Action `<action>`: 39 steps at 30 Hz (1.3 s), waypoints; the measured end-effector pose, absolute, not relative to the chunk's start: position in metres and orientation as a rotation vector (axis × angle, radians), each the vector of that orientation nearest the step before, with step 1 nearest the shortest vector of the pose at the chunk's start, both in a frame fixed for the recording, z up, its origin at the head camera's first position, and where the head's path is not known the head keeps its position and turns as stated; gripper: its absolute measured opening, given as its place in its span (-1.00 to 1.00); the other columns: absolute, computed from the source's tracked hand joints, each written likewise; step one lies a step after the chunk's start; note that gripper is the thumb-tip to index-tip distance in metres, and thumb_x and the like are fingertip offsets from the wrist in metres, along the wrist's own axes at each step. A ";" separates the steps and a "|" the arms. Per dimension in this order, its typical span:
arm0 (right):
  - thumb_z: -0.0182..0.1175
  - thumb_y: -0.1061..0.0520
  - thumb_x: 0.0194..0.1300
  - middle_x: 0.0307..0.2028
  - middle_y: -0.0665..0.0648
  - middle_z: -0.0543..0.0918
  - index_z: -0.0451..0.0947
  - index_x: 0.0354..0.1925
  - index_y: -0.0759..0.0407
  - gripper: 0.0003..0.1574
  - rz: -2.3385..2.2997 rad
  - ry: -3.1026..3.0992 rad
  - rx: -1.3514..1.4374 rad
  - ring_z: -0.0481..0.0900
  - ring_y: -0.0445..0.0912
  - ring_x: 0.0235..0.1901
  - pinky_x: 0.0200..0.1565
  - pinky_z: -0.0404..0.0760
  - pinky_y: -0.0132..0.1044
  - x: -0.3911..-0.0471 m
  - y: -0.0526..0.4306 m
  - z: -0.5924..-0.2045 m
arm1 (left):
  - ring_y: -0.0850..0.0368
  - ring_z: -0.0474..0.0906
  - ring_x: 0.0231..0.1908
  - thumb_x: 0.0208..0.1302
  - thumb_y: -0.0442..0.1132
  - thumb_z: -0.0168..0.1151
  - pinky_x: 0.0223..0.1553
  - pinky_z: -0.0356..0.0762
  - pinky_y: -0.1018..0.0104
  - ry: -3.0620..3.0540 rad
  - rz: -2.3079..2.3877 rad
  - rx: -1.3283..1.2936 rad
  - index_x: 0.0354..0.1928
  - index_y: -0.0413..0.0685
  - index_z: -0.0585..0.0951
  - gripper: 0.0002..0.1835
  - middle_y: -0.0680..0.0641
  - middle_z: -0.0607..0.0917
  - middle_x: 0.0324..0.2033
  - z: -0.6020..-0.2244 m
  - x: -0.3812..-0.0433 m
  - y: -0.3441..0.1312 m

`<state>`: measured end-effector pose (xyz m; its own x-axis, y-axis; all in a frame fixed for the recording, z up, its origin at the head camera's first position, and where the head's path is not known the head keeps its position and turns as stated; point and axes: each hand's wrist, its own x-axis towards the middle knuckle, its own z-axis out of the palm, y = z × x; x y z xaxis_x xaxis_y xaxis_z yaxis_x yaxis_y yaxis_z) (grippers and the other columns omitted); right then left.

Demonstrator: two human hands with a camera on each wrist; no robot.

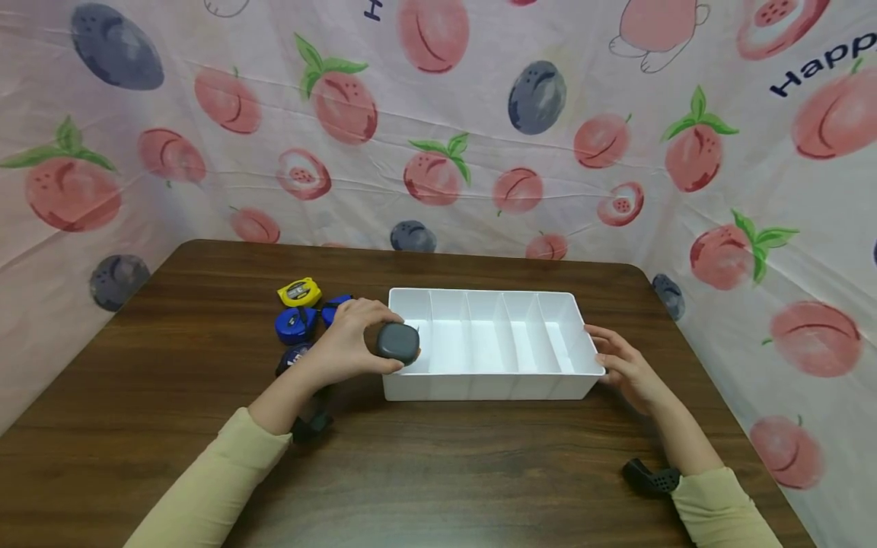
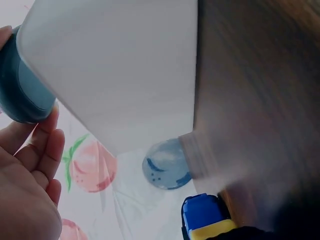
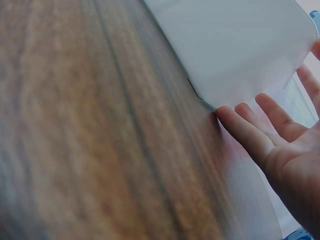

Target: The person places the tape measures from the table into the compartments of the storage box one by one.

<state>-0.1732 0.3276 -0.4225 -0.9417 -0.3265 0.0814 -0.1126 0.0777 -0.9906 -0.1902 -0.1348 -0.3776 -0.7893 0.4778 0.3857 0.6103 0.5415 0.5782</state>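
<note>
My left hand [image 1: 352,342] pinches a dark grey, rounded-square case [image 1: 398,343] between thumb and fingers. The case is over the left end of a white divided box [image 1: 479,387], overlapping its leftmost compartment in the head view. In the left wrist view, the case [image 2: 25,85] shows right at the box's rim, beside the white end wall [image 2: 120,80]. At the box's other end is my right hand [image 1: 629,371], its fingers spread along the outside. Fairly straight fingers [image 3: 245,132] lie against that end wall [image 3: 240,50] in the right wrist view.
Left of the box, a yellow tape measure [image 1: 299,292] and a blue tape measure [image 1: 295,326] sit close together. Another blue one [image 1: 335,309] and a dark blue one [image 1: 291,357] are partly behind my left hand and forearm. Fruit-print cloth [image 1: 473,152] hangs behind the wooden table [image 1: 438,472].
</note>
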 end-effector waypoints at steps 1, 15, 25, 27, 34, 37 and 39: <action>-0.09 0.24 0.44 0.15 0.17 0.30 0.30 0.29 -0.02 -0.50 -1.977 2.181 -0.446 0.52 -0.14 -0.03 -0.09 0.59 -0.23 -0.173 0.327 -0.423 | 0.00 0.35 0.02 -0.25 -0.05 0.61 0.15 -0.01 -0.16 -2.600 -1.067 -0.926 -0.08 -0.04 0.65 -0.41 -0.01 0.61 -0.11 -0.379 -0.190 -0.134; -0.09 0.24 0.44 0.17 0.18 0.29 0.31 0.29 -0.03 -0.50 -1.979 2.164 -0.456 0.52 -0.15 -0.02 -0.09 0.58 -0.23 -0.174 0.326 -0.420 | -0.06 0.35 0.06 -0.24 0.07 0.61 0.18 -0.01 -0.19 -2.657 -0.987 -0.967 -0.03 -0.13 0.66 -0.32 -0.05 0.61 -0.10 -0.384 -0.188 -0.131; -0.09 0.24 0.43 0.13 0.11 0.32 0.31 0.28 -0.04 -0.50 -1.988 2.155 -0.467 0.52 -0.14 -0.04 -0.10 0.59 -0.23 -0.175 0.328 -0.421 | -0.05 0.36 0.04 -0.14 0.07 0.55 0.15 0.06 -0.18 -2.658 -0.902 -1.060 0.01 -0.16 0.67 -0.34 -0.05 0.61 -0.12 -0.385 -0.190 -0.131; -0.09 0.24 0.43 0.13 0.12 0.32 0.31 0.28 -0.05 -0.50 -1.990 2.151 -0.460 0.52 -0.14 -0.04 -0.10 0.59 -0.23 -0.175 0.328 -0.421 | -0.02 0.37 0.02 -0.08 0.04 0.53 0.15 0.06 -0.16 -2.646 -0.885 -1.104 -0.05 -0.15 0.70 -0.44 -0.01 0.62 -0.16 -0.386 -0.191 -0.132; -0.09 0.22 0.44 0.17 0.20 0.27 0.30 0.28 -0.06 -0.50 -1.978 2.161 -0.438 0.52 -0.15 -0.02 -0.09 0.58 -0.23 -0.174 0.327 -0.422 | 0.03 0.39 -0.02 0.01 0.01 0.48 0.14 0.08 -0.13 -2.629 -0.870 -1.198 -0.18 -0.08 0.75 -0.62 0.08 0.63 -0.21 -0.386 -0.192 -0.135; -0.08 0.21 0.44 0.21 0.29 0.21 0.30 0.29 -0.07 -0.51 -1.969 2.168 -0.423 0.51 -0.16 -0.01 -0.08 0.58 -0.23 -0.174 0.327 -0.421 | 0.04 0.39 -0.02 0.01 0.00 0.48 0.14 0.08 -0.12 -2.620 -0.853 -1.216 -0.18 -0.07 0.75 -0.62 0.08 0.64 -0.19 -0.386 -0.192 -0.135; -0.08 0.21 0.44 0.23 0.31 0.19 0.30 0.29 -0.07 -0.51 -1.970 2.168 -0.417 0.50 -0.16 -0.01 -0.08 0.58 -0.24 -0.173 0.326 -0.421 | 0.04 0.39 -0.01 0.01 0.00 0.48 0.15 0.07 -0.11 -2.614 -0.842 -1.224 -0.17 -0.08 0.74 -0.61 0.07 0.65 -0.17 -0.386 -0.192 -0.135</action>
<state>-0.1735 0.3264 -0.4214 -0.9439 -0.3261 0.0527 -0.0836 0.0813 -0.9932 -0.1917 -0.1353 -0.3863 -0.6610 0.6668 0.3442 0.7423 0.5138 0.4301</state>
